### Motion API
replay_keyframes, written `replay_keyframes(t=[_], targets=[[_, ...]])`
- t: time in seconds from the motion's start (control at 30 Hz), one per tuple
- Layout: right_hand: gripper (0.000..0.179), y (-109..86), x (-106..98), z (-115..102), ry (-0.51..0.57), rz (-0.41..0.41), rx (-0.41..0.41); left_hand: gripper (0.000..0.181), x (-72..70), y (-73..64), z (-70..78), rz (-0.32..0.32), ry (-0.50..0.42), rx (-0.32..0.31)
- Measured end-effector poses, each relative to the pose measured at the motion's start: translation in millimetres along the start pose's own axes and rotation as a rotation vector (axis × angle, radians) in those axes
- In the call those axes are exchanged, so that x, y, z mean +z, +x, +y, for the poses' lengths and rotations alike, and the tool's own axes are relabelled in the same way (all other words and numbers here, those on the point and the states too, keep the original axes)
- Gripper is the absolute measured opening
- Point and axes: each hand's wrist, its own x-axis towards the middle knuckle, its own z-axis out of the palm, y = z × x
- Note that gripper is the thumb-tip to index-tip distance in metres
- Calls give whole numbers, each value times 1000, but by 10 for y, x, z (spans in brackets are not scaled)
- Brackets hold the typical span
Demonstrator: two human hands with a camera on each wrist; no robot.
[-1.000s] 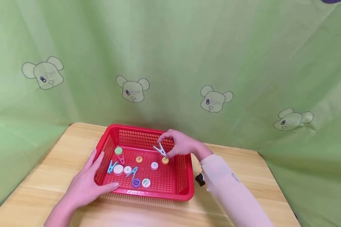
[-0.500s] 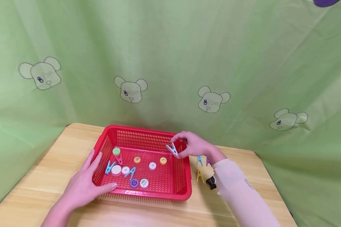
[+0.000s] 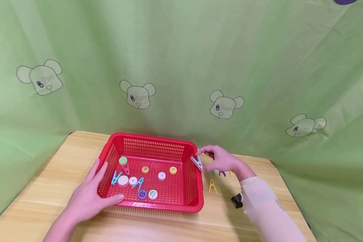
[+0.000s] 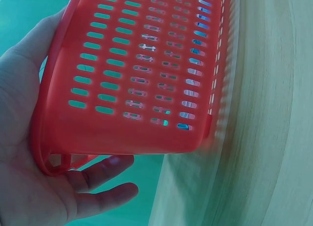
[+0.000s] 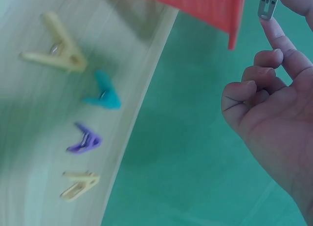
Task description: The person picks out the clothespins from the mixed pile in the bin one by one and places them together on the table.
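Between the thumb and index finger of my right hand (image 3: pixel 222 159) is a pale grey clothespin (image 3: pixel 197 162), pinched above the right rim of a red plastic basket (image 3: pixel 157 204). The other fingers of that hand are curled in the right wrist view. My left hand (image 3: pixel 87 195) rests on the basket's front left corner, fingers spread along the left rim and thumb over the front rim. Inside the basket lie several bottle caps, among them a green cap (image 3: pixel 123 160) and a purple cap (image 3: pixel 142 194), with a pink clothespin (image 3: pixel 125 169) and blue ones (image 3: pixel 116 178).
Right of the basket, a yellow clothespin (image 3: pixel 212 186) lies on the wooden table (image 3: pixel 139 225). A teal clothespin (image 5: pixel 103 93), a purple clothespin (image 5: pixel 85 139) and a smaller yellow clothespin (image 5: pixel 79 184) lie behind it. A green curtain (image 3: pixel 181 67) hangs behind.
My right hand has carried the pale grey clothespin rightward from inside the basket to its right rim. Clothespins on the table have come into view. My left hand stays at the corner.
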Motion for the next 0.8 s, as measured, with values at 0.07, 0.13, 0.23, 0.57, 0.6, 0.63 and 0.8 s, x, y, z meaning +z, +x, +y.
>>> replay_keyframes(t=[0.07,0.13,0.23,0.57,0.6,0.63,0.8], targets=[[58,-70,-20,41,-13,9,21,124,-2,-2,2,1,3,2],[57,-137,-34,81,-17,12,41,124,-6,-3,6,2,6,5],[53,-234,-49,154,-15,13,48,124,-9,-2,22,3,6,10],[51,-509,-56,403,26,11,74,124,7,-9,19,-4,2,3],[51,-538,-53,431,34,11,83,124,6,-12,13,-3,3,2],[52,-568,-49,460,37,13,92,125,3,-15,5,-1,6,1],[54,-742,-23,641,23,24,123,125,1,-9,-8,1,17,11]])
